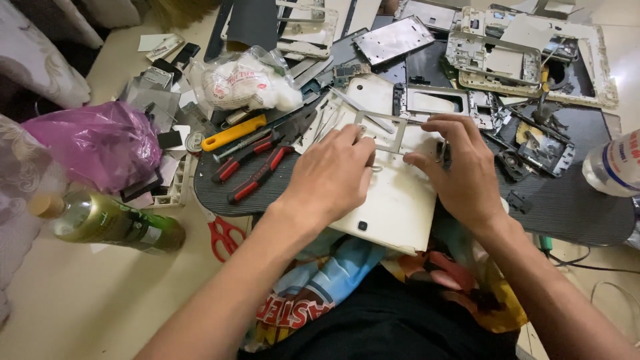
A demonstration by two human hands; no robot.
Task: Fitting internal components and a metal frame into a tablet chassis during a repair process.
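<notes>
1. Tablet shell (393,200), white and lying back-side up, rests on a dark ribbed mat (573,207) in front of the person, its near corner hanging over the mat's edge above their lap.
2. On the shell lies a thin grey metal frame (390,123), and both hands are on it.
3. Left hand (330,177) lies palm down on the shell, its fingers curled with the tips pressing the frame's left side; it grips nothing that shows.
4. Right hand (460,167) is also palm down, with the fingers bent over the frame's right end and the thumb pointing toward the left hand. Whether it pinches something small cannot be told.
5. Just left of the left hand, on the mat, lie red-handled pliers (257,167) and a yellow-handled tool (233,132).
6. Behind the hands the mat is crowded with stripped phone frames (497,60), metal plates and small circuit parts.
7. A clear bag (243,81) of white material sits at the back left.
8. The mat lies on a pale cream floor (87,300); the person sits at it, with a bright printed cloth across the lap.
9. On the floor to the left are a green bottle (113,223) on its side, a purple plastic bag (100,143) and red scissors (223,237) partly under the mat.
10. A clear bottle (617,163) shows at the right edge.
</notes>
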